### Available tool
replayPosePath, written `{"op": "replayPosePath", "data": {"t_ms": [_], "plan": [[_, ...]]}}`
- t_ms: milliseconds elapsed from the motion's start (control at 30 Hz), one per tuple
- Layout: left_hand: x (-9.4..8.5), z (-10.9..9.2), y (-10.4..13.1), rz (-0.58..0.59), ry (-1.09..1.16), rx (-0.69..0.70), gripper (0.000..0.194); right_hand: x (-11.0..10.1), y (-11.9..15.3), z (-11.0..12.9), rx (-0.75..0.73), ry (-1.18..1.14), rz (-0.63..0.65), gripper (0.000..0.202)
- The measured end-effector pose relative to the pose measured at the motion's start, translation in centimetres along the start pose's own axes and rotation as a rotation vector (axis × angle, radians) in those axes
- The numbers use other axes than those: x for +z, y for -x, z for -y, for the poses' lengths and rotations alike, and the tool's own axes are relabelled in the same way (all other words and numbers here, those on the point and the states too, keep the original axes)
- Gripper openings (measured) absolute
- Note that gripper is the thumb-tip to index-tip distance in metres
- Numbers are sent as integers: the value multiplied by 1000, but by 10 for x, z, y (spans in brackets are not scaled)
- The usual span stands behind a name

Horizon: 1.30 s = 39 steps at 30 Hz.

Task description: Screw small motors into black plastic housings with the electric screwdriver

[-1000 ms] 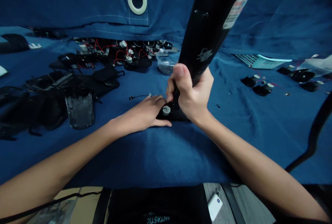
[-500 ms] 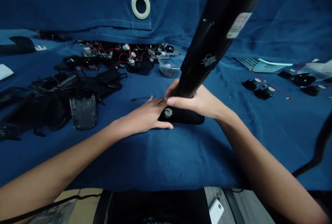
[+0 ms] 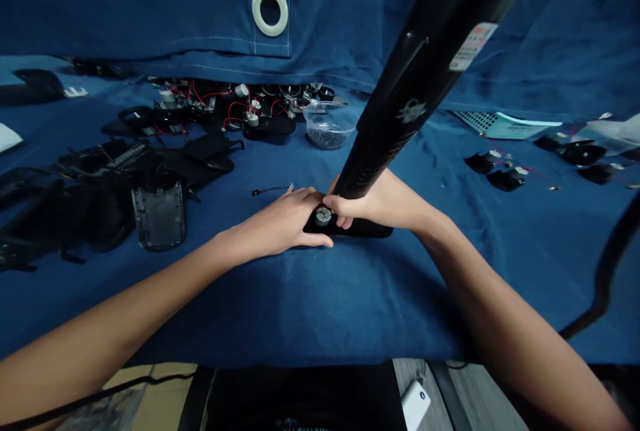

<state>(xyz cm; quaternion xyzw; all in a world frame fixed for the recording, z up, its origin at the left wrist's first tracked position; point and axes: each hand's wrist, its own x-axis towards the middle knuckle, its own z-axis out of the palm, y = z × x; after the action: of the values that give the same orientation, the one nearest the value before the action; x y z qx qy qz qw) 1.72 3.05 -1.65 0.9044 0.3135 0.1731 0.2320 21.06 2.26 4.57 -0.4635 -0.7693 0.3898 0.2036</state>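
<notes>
My right hand (image 3: 373,201) is closed around the lower end of a black electric screwdriver (image 3: 395,98), which leans up toward the back right. Its tip is hidden behind the fingers. Beneath lies a black plastic housing (image 3: 370,228) on the blue cloth, with a round silver part (image 3: 323,216) near its left end. My left hand (image 3: 290,221) grips that left end, fingers over the far side and thumb along the near edge. Just beyond the left hand is a short black wire with a small connector (image 3: 270,190).
A clear tub (image 3: 327,128) of tiny dark pieces stands behind the hands. Black plastic shells (image 3: 160,211) pile up at left, and red-wired parts (image 3: 250,111) lie at the back. At right are a light-blue basket (image 3: 510,126), small wired pieces (image 3: 505,178) and a black cable (image 3: 603,284).
My right hand and the screwdriver have shifted slightly right, and its curled fingertips now show over the housing. My left hand stays in place.
</notes>
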Motion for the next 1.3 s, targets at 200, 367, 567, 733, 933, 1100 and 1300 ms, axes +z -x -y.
{"op": "replayPosePath", "data": {"t_ms": [200,367,567,733,933,1100,1300], "plan": [[-3,-2,-1,43,32,-29,49,-5,8,27,-120,137,-134,9],[2,-2,5,-15,-4,-10,64,-13,-3,10,-64,-303,-386,17],[1,-6,16,-54,-31,-38,61,-8,-30,-66,463,-761,-599,21],[-13,1,16,-262,121,-142,65,-8,-31,-78,549,-747,-516,34],[-18,18,14,-469,386,-215,64,-10,-29,-74,658,-622,-340,51],[-16,19,9,-582,567,-257,38,-18,-14,-47,470,-147,-293,60],[-12,14,4,-624,763,-354,40,-3,5,-12,-236,133,-241,33]]}}
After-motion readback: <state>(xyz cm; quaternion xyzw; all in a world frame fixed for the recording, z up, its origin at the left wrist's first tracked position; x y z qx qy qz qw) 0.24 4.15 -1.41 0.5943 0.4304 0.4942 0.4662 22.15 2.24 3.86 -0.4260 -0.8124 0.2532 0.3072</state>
